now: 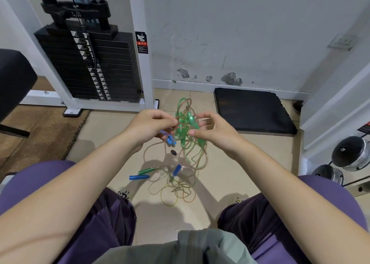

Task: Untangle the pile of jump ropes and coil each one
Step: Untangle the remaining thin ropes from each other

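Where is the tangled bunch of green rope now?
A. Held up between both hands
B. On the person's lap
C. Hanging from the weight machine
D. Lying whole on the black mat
A: the left hand and right hand hold the green rope above the floor.

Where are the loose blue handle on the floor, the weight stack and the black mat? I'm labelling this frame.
blue handle (pixel 139 177), head view, mid-barrel.
weight stack (pixel 112 67), head view, plate fronts.
black mat (pixel 252 109), head view, top surface.

Warning sticker (pixel 142 42), upper centre-left of the frame, on the white upright post (pixel 138 13) of the weight machine: black with a white arrow and pictogram, a red band with a triangle; its small print is too fine to read. No other legible text.
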Motion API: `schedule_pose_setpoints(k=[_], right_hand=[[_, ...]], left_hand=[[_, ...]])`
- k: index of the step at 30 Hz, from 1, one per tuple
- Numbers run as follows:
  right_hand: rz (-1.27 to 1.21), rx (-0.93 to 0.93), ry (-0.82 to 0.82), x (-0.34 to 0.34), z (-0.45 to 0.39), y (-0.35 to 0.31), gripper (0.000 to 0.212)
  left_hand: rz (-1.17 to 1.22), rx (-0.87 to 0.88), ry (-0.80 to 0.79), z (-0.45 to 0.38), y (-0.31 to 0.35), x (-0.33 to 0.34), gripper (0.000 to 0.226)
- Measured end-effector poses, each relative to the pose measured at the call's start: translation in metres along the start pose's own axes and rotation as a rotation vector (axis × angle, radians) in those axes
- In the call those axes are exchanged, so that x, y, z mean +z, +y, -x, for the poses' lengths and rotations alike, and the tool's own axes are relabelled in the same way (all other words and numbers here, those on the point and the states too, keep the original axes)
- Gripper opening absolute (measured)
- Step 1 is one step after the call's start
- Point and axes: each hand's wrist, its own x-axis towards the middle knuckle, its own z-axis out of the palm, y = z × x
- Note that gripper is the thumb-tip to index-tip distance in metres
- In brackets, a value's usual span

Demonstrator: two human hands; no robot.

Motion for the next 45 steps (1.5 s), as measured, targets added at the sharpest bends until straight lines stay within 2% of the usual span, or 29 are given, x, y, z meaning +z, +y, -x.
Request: schedule_pose_setpoints(k=[2,3,7,8,11,14,17,21,24,26,30,33,34,37,38,41,43,45], right_hand=[[0.038,-0.030,0.073,0.001,0.001,-0.002,0.056],[0.044,-0.071,0.103,0.002,0.002,-0.004,0.050],[0.138,-0.262,0.129,0.005,0.007,-0.012,0.015],[0.148,-0.286,0.121,0.008,0.008,-0.013,0.011],[0.179,-0.323,0.094,0.012,0.010,-0.015,0.011],[0.228,-0.276,-0.004,0.012,0.008,-0.014,0.016],[0.257,-0.181,-0.118,0.014,0.007,-0.009,0.015],[0.068,-0.176,-0.125,0.009,0.008,-0.012,0.006],[-0.155,-0.200,-0.068,-0.003,0.007,-0.017,0.008],[-0.211,-0.209,-0.046,-0.009,0.007,-0.018,0.008],[-0.447,-0.191,-0.089,-0.013,0.007,-0.019,0.013],[-0.524,-0.127,-0.109,-0.014,0.006,-0.021,0.020],[-0.413,-0.126,-0.108,-0.015,0.005,-0.021,0.021],[0.190,-0.138,-0.159,-0.020,0.005,-0.016,0.023],[0.284,-0.123,-0.201,-0.021,0.005,-0.013,0.024],[0.180,-0.141,-0.241,-0.023,0.004,-0.011,0.021],[-0.010,-0.164,-0.202,-0.025,0.001,-0.010,0.022],[-0.080,-0.177,-0.163,-0.029,-0.001,-0.009,0.019]], left_hand=[[-0.082,0.042,0.072,-0.003,-0.002,-0.001,0.007],[-0.173,0.070,0.090,-0.003,-0.004,-0.001,0.006],[-0.915,0.351,0.084,-0.001,-0.009,-0.002,0.006],[-0.914,0.389,0.037,-0.001,-0.008,-0.002,0.006],[-0.506,0.306,-0.154,0.000,-0.005,-0.002,0.009],[-0.443,0.276,-0.186,-0.002,-0.006,-0.002,0.008],[-0.280,0.223,-0.253,0.001,-0.008,0.000,0.007],[-0.093,0.168,-0.308,0.001,-0.009,0.004,0.004],[-0.189,0.158,-0.344,-0.001,-0.010,0.004,0.010],[-0.301,0.160,-0.366,-0.002,-0.010,0.004,0.014],[-0.692,0.215,-0.238,-0.010,-0.012,-0.002,0.020],[-0.853,0.145,-0.197,-0.012,-0.014,-0.005,0.026],[-0.852,0.136,-0.195,-0.012,-0.013,-0.006,0.024],[-0.694,0.153,-0.217,-0.012,-0.008,-0.010,0.019],[-0.636,0.161,-0.219,-0.011,-0.007,-0.012,0.017],[-0.526,0.164,-0.241,-0.008,-0.006,-0.015,0.012],[-0.497,0.155,-0.259,-0.007,-0.007,-0.017,0.008],[-0.420,0.136,-0.259,-0.006,-0.006,-0.018,0.005]])
